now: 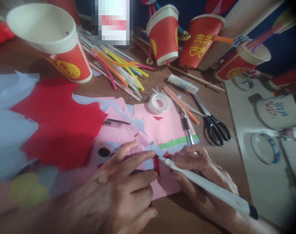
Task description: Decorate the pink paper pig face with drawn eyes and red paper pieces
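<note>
My right hand is closed around a thick white pen-like tool, its tip touching a small red paper piece near the middle. My left hand lies with fingers spread over the paper, its index fingertip beside the tool's tip. Pink sheets lie under and behind both hands. A white cut-out with a black oval is partly hidden by the left hand. Just behind are a cutter, a tape roll and a black pen.
Black-handled scissors and a glue stick lie at the right. Colored straws are piled behind. Red cups stand at the back, a large one at the left. Red paper covers the left.
</note>
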The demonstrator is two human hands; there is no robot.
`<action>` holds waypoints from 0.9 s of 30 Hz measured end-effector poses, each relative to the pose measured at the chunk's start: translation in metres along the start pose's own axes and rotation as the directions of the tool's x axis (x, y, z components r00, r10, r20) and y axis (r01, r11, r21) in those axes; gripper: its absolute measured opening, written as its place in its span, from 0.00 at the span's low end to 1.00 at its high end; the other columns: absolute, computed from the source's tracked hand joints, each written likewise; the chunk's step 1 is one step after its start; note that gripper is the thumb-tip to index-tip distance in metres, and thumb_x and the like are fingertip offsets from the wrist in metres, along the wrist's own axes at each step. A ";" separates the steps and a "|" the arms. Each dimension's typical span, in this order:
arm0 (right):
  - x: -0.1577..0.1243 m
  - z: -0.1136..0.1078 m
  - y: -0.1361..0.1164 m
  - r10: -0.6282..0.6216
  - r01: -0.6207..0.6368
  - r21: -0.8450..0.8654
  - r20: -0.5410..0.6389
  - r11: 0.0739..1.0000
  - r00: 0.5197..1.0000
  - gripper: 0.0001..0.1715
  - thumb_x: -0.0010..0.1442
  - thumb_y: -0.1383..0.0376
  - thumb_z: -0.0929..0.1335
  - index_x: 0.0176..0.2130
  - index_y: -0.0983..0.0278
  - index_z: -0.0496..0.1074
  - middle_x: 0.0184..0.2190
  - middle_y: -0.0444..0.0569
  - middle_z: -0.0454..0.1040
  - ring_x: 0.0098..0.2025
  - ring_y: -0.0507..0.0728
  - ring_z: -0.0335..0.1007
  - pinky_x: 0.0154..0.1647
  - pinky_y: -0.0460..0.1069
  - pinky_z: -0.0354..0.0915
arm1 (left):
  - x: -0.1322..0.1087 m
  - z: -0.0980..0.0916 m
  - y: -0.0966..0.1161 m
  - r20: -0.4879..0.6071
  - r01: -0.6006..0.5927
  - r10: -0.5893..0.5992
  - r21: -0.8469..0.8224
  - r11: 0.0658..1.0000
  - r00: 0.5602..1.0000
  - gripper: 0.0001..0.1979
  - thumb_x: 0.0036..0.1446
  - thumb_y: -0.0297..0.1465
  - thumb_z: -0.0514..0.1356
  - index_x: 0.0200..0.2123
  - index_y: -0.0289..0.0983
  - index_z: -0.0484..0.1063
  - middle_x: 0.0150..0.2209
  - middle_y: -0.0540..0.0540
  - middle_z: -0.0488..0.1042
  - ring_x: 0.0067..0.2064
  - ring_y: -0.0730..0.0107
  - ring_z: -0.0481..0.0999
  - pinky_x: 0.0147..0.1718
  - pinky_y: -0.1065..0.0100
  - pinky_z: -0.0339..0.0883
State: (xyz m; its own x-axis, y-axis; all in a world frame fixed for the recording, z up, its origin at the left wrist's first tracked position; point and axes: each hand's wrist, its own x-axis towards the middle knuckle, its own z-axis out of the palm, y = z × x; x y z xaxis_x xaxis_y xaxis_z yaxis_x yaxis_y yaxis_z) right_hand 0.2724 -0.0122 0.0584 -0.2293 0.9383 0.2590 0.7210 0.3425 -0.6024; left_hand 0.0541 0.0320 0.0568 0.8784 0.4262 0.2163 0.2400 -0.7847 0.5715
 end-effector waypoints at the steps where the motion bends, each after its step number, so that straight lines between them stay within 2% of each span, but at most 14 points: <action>1: 0.000 0.000 0.000 0.005 -0.005 0.004 0.001 1.000 1.000 0.09 0.56 0.73 0.67 0.38 0.61 0.66 0.29 0.44 0.77 0.27 0.53 0.75 0.40 0.52 0.68 | 0.000 -0.002 -0.001 0.024 -0.027 0.027 0.002 1.000 0.999 0.05 0.57 0.33 0.59 0.35 0.40 0.74 0.41 0.49 0.77 0.58 0.58 0.64 0.62 0.52 0.41; 3: 0.000 0.001 0.000 -0.007 0.007 0.015 0.001 1.000 1.000 0.10 0.56 0.73 0.67 0.37 0.60 0.66 0.29 0.44 0.77 0.27 0.54 0.75 0.39 0.51 0.68 | 0.001 -0.005 -0.004 0.056 -0.068 0.067 0.003 0.998 0.996 0.06 0.58 0.33 0.58 0.36 0.41 0.74 0.41 0.49 0.77 0.58 0.59 0.64 0.62 0.52 0.41; 9: 0.002 -0.001 0.002 -0.036 0.035 0.041 0.023 0.999 0.999 0.12 0.54 0.73 0.67 0.38 0.59 0.67 0.29 0.45 0.78 0.31 0.56 0.76 0.37 0.52 0.68 | 0.002 -0.007 -0.005 0.045 -0.058 0.058 -0.010 0.998 0.997 0.05 0.57 0.32 0.59 0.35 0.42 0.75 0.40 0.50 0.77 0.57 0.60 0.65 0.62 0.53 0.42; 13: 0.004 -0.005 0.002 -0.087 0.086 0.042 0.014 0.995 0.996 0.11 0.53 0.73 0.67 0.37 0.60 0.67 0.27 0.45 0.78 0.29 0.57 0.75 0.33 0.52 0.67 | 0.001 -0.007 -0.004 0.042 -0.061 0.061 -0.009 0.998 0.997 0.05 0.57 0.32 0.59 0.36 0.42 0.75 0.40 0.49 0.77 0.57 0.59 0.65 0.62 0.52 0.43; 19: 0.005 -0.005 0.001 -0.112 0.111 0.022 0.023 0.994 0.993 0.11 0.53 0.74 0.67 0.36 0.62 0.67 0.26 0.44 0.78 0.28 0.56 0.74 0.35 0.52 0.66 | 0.002 -0.009 -0.005 0.054 -0.073 0.073 -0.006 0.997 0.996 0.06 0.58 0.32 0.58 0.36 0.42 0.75 0.42 0.50 0.77 0.55 0.61 0.67 0.62 0.52 0.42; 27: 0.005 -0.002 0.000 -0.055 0.055 0.018 -0.001 0.998 0.998 0.10 0.53 0.72 0.68 0.36 0.60 0.67 0.26 0.44 0.77 0.28 0.55 0.74 0.33 0.51 0.68 | 0.002 -0.008 -0.005 0.060 -0.075 0.076 -0.016 0.997 0.995 0.05 0.58 0.32 0.58 0.36 0.42 0.75 0.41 0.50 0.77 0.54 0.62 0.69 0.62 0.52 0.43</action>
State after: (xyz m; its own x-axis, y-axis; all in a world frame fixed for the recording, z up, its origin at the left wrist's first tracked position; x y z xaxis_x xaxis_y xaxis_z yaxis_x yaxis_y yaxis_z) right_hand 0.2725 -0.0081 0.0617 -0.2678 0.9180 0.2925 0.6957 0.3943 -0.6004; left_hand 0.0511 0.0407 0.0608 0.9172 0.3379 0.2111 0.1671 -0.8072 0.5661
